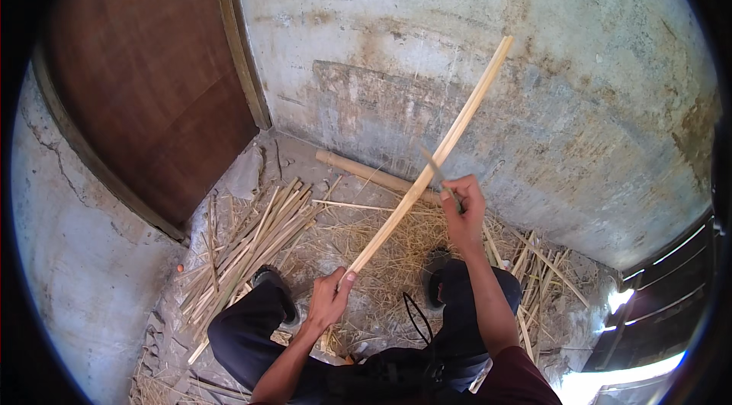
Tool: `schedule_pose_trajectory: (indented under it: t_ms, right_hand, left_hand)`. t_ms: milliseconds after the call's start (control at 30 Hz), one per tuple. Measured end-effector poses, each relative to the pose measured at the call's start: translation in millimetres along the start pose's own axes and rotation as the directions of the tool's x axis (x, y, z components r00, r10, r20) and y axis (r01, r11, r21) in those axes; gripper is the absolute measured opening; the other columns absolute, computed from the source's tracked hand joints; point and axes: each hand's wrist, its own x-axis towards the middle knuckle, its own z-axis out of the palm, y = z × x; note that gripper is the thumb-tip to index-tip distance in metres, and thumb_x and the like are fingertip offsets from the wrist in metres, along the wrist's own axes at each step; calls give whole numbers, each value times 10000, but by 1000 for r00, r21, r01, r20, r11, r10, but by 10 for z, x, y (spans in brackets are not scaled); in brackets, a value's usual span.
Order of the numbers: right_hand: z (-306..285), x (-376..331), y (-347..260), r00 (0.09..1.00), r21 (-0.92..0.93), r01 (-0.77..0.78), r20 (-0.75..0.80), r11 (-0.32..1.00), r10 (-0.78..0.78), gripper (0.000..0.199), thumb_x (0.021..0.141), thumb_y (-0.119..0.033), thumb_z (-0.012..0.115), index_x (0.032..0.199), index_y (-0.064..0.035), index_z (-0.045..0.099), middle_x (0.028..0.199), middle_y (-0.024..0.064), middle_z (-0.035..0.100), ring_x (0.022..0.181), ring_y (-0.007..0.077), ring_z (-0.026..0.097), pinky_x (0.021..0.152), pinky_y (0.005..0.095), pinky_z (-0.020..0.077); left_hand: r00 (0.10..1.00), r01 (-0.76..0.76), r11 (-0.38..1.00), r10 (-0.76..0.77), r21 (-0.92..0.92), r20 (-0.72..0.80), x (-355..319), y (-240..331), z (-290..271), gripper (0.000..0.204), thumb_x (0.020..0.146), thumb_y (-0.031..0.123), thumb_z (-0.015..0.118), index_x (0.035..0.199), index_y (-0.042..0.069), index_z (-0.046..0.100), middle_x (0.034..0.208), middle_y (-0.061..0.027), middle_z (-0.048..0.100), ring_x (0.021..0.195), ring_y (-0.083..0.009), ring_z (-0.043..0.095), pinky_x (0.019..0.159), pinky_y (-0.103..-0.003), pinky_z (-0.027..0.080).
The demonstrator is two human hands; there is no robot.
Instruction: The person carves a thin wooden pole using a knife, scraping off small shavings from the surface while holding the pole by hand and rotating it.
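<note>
My left hand point(329, 300) grips the lower end of a long pale bamboo strip point(450, 138) that slants up to the right toward the wall. A small knife point(436, 168) is in my right hand point(462, 208), its blade resting against the strip about midway along it. Both hands are raised above my knees in dark trousers point(244, 332). Thin shavings point(389, 252) lie on the floor below the strip.
A pile of split bamboo strips point(252, 245) lies on the floor at left, more strips point(541, 268) at right. A thick round pole point(366, 170) rests along the concrete wall point(473, 31). A brown wooden door point(145, 77) stands at upper left.
</note>
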Motion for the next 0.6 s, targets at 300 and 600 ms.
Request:
schedule_pose_trajectory:
  t_ms: [300,600]
  right_hand:
    - [250,112,-201,964,293,-256,2,921,267,613,1059,-193,765,1534,-97,390,1168,73,783,957,85,658,856,275,513]
    - [296,85,-164,892,333,-439,45,835,450,444,1020,-173,810,1401,-46,621,1169,99,806,1093,126,716,949,296,546]
  left_hand:
    - [998,20,991,-12,-133,60,44,-250,36,388,1140,318,594,971,-18,691,635,-167,531,557,-271,541,601,-427,461]
    - [995,-35,996,42,-79,95,91,-217,-42,390,1150,319,583,993,-15,708,647,-175,531,545,-274,550,571,-430,453]
